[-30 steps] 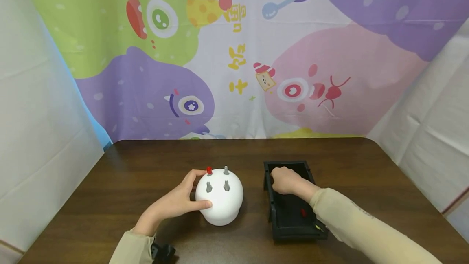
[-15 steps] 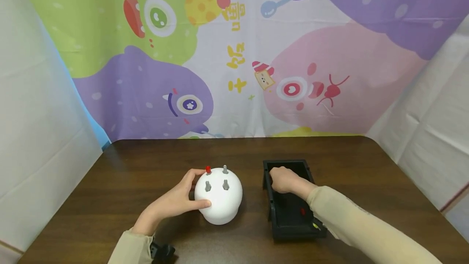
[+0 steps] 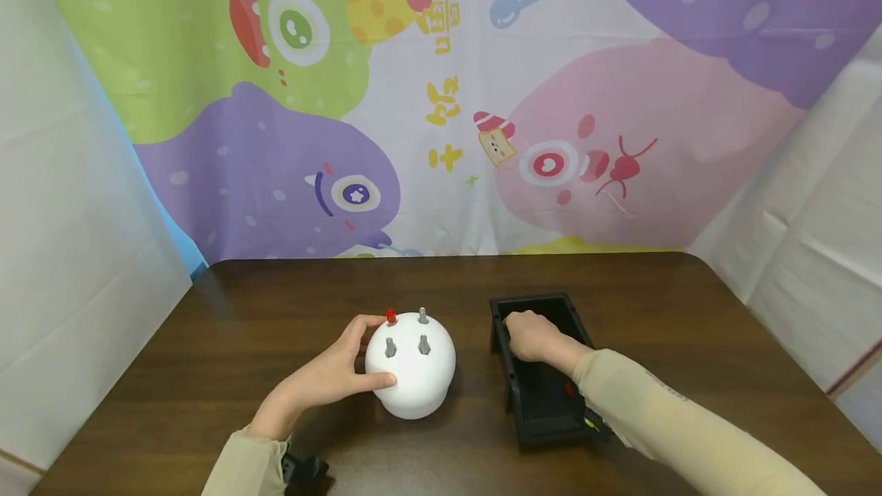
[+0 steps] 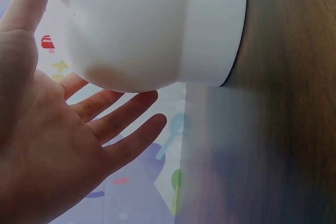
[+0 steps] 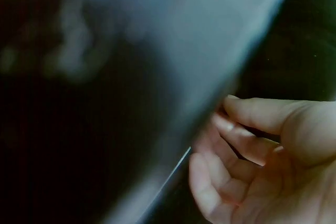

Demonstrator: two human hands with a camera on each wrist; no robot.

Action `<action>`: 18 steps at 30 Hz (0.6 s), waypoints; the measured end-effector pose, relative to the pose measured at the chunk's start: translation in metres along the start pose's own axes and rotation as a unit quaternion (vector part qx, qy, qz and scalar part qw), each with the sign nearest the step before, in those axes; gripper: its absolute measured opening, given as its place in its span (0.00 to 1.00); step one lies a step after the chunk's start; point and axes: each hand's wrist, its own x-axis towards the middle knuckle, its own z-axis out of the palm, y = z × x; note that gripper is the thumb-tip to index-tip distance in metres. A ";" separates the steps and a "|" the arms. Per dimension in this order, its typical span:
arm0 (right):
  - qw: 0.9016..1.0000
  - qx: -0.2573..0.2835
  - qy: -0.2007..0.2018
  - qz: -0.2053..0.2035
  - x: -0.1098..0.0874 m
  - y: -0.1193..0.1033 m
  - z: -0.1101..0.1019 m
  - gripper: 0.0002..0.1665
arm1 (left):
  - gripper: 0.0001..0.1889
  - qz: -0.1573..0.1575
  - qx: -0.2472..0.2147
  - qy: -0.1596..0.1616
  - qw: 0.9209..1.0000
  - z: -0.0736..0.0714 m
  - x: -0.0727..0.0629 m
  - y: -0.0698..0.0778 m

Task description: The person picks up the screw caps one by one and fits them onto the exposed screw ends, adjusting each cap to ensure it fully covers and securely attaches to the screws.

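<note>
My left hand (image 3: 327, 373) holds a white dome-shaped body (image 3: 413, 377) at its left side, thumb at the front and index finger behind. One red peg (image 3: 391, 317) and three grey pegs stand on its top. In the left wrist view, the hand's other fingers (image 4: 128, 142) spread along the white curved wall (image 4: 126, 30). My right hand (image 3: 537, 337) reaches into a black tray (image 3: 529, 435) at its far left corner. The right wrist view shows its fingers (image 5: 205, 179) curled and the thumb close to the index finger; the tray wall hides whatever may lie between them.
A small red piece (image 3: 569, 389) and a yellow-and-black piece (image 3: 591, 424) lie in the tray's near part, beside my right sleeve. The brown table (image 3: 276, 297) ends at a printed cartoon curtain (image 3: 448, 197) behind. White cloth hangs on both sides.
The tray has shifted slightly left at its far end and turned a little, with my right hand in it. My left hand and the white body keep their places; the head view tilts slightly.
</note>
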 end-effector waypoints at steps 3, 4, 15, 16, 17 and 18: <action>1.000 -0.007 0.002 0.002 0.000 -0.001 0.000 0.13 | 0.39 0.002 0.002 -0.002 1.000 0.000 0.001 0.000; 1.000 -0.008 0.001 0.002 0.000 -0.001 0.000 0.13 | 0.39 0.002 0.003 -0.002 1.000 0.000 0.001 0.000; 1.000 -0.011 -0.006 0.014 -0.002 -0.003 0.000 0.14 | 0.39 0.003 -0.003 -0.001 1.000 0.000 0.001 -0.001; 1.000 -0.011 -0.006 0.013 -0.002 -0.004 -0.001 0.14 | 0.39 0.004 -0.002 -0.001 1.000 0.000 0.001 -0.001; 1.000 -0.010 -0.007 0.013 -0.002 -0.004 -0.001 0.13 | 0.39 0.005 -0.002 -0.002 1.000 0.000 0.001 -0.001; 1.000 -0.011 -0.007 0.012 -0.003 -0.004 -0.001 0.12 | 0.39 0.005 -0.003 -0.001 1.000 0.000 0.001 -0.001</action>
